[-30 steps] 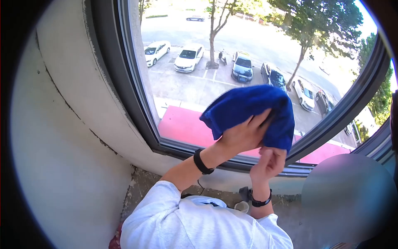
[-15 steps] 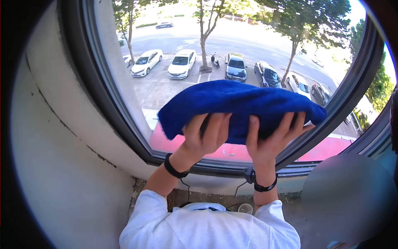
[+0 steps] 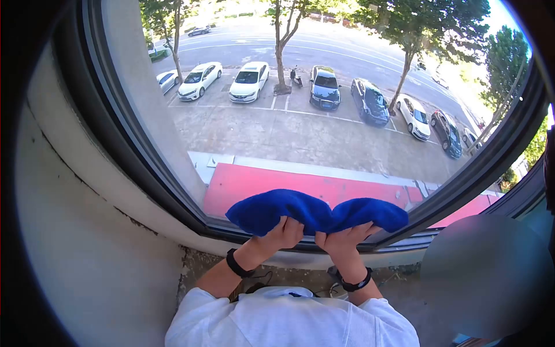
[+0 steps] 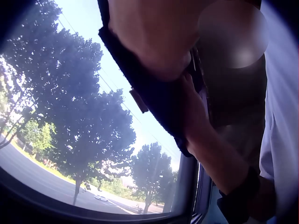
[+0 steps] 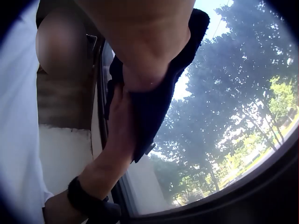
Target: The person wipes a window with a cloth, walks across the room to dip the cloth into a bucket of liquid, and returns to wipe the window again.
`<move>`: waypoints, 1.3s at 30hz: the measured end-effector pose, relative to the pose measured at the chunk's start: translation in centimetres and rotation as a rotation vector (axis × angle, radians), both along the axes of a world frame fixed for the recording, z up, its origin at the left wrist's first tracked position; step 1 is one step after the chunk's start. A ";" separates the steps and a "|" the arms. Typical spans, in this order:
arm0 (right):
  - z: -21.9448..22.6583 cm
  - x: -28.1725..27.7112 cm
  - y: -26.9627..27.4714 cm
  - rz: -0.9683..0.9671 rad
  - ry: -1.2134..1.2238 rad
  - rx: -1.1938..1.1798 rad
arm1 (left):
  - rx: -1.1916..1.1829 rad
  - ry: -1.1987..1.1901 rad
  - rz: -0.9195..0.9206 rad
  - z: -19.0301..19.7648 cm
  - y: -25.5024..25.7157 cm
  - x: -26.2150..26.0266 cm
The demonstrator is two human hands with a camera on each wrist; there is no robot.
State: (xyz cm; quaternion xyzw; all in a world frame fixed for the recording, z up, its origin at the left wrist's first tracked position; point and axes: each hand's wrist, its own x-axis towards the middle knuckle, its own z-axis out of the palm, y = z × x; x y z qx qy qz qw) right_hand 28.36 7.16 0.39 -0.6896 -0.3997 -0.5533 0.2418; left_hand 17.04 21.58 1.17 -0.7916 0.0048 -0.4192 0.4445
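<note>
Both grips, left hand (image 3: 281,233) and right hand (image 3: 342,238), pinching blue cloth (image 3: 315,211), against window pane (image 3: 300,127), frame (image 3: 144,173) below

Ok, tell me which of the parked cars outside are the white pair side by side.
The two white cars at the left of the row, left of the tree trunk. The cars right of the trunk start with two dark ones.

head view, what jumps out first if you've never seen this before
The bright blue cloth stands out most, pressed against the bottom of the window glass by the left hand and the right hand, side by side. Behind it, through the glass, lie a red strip just below and a row of parked cars under trees.
</note>
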 end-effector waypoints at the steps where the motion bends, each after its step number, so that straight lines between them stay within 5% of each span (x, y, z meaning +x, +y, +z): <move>1: -0.3 -0.2 -0.1 -0.010 0.008 -0.017 | -0.002 0.000 0.002 -1.1 0.1 -0.1; 10: -2.0 -1.3 -1.6 -0.035 0.056 -0.177 | -0.433 -0.072 -0.139 -4.7 -0.5 -1.6; 16: -9.4 -2.3 -2.5 -0.018 0.198 -0.157 | -0.421 0.009 -0.210 -8.7 0.3 -3.0; 18: -10.8 -2.8 -2.7 -0.020 0.233 -0.161 | -0.698 -0.038 -0.285 -9.0 0.0 -3.5; 21: -11.4 -3.3 -3.1 -0.005 0.256 -0.167 | -0.797 0.022 -0.264 -9.7 -0.1 -4.3; 39: -13.4 -3.4 -2.9 -0.013 0.248 -0.165 | -0.771 0.015 -0.275 -11.9 0.4 -4.2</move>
